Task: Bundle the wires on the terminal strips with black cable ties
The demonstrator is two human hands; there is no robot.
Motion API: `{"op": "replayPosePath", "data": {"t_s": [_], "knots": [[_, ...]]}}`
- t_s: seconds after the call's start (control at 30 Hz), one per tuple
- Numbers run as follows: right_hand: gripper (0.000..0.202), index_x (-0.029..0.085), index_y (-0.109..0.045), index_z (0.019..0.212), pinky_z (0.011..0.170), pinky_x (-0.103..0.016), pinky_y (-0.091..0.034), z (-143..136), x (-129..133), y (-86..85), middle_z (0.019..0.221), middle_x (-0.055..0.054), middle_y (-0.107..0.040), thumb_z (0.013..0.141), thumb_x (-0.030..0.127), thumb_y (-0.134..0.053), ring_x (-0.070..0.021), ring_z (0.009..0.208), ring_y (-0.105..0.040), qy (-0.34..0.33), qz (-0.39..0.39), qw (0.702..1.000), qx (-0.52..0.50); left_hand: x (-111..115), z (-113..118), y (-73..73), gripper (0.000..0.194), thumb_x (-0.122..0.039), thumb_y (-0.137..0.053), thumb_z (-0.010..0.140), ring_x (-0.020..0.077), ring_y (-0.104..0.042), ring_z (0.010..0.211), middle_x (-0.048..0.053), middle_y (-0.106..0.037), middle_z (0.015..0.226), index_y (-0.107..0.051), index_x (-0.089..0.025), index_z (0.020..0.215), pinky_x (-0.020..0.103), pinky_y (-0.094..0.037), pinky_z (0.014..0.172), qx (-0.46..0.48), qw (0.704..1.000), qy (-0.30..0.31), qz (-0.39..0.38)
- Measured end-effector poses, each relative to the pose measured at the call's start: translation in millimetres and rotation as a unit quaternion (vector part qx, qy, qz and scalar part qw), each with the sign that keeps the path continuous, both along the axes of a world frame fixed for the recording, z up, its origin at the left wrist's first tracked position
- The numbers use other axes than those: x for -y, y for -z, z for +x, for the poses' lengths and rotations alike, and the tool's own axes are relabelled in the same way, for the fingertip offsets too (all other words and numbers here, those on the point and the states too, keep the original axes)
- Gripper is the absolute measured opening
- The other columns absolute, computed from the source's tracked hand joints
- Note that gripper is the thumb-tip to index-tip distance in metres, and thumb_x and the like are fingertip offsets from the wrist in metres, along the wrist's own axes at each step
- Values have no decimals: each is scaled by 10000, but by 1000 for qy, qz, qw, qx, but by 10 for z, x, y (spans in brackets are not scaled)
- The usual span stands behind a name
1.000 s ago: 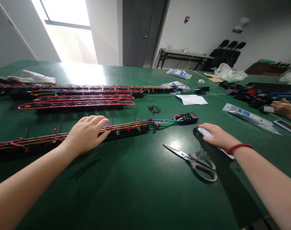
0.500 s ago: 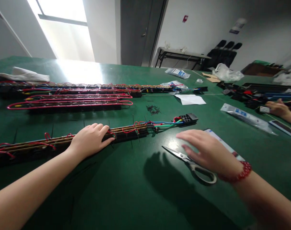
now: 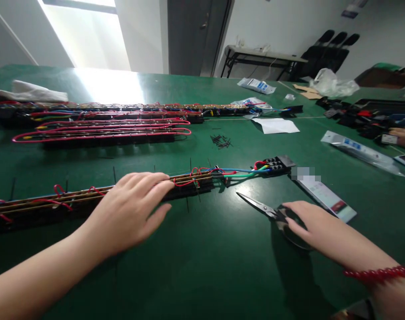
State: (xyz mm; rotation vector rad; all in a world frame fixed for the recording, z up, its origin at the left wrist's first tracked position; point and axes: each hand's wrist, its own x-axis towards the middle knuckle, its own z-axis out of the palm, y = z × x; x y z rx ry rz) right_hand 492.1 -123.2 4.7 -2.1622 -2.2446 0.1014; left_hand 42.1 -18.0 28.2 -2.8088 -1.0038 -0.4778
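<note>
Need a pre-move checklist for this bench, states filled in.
1. Left hand on the near bar: ok, fingers lie over it.
2. Right hand at the scissors: ok, at the handles.
3. Fingers through the handle loops: cannot tell, the hand hides them.
4. Blade tip clear of the wires: ok, a gap of bare table shows between.
5. Thin black ends flat against the bar: not ok, several stick out.
6. Phone clear of the blades: ok, it lies beyond the right hand.
</note>
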Motion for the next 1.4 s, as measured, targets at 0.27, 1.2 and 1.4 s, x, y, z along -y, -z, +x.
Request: {"op": "replayPosePath", "data": {"t_s": [0.27,1.2,1.4], "knots": [[349,223,-671,1011,863,-529,-625,-253,236,-4,1048,-157,-763,733,417,-587,-370,964,-737,87,-50,994,-34,-271,349,210,614,-569,-529,964,332,-590,1224,177,-601,1389,-500,-150,1412,472,-475,1033,-57,996,-48,-44],[340,250,-594,813,571,-304,-448,-1740,-1108,-237,733,-25,-704,800,579,-681,-211,658,-657,-11,61,962,-267,-423,-537,70,285,-386,-451,991,259,-634,1078,96,-712,1115,-661,-195,1014,443,-459,1002,104,985,-120,-67],[380,260,-527,855,542,-283,-457,-1818,-1311,-22,653,30,-604,813,604,-686,-164,590,-591,4,124,881,-457,-872,229,28,241,-339,-521,898,235,-663,908,69,-747,968,-720,-205,896,371,-502,842,138,944,-112,-278]]}}
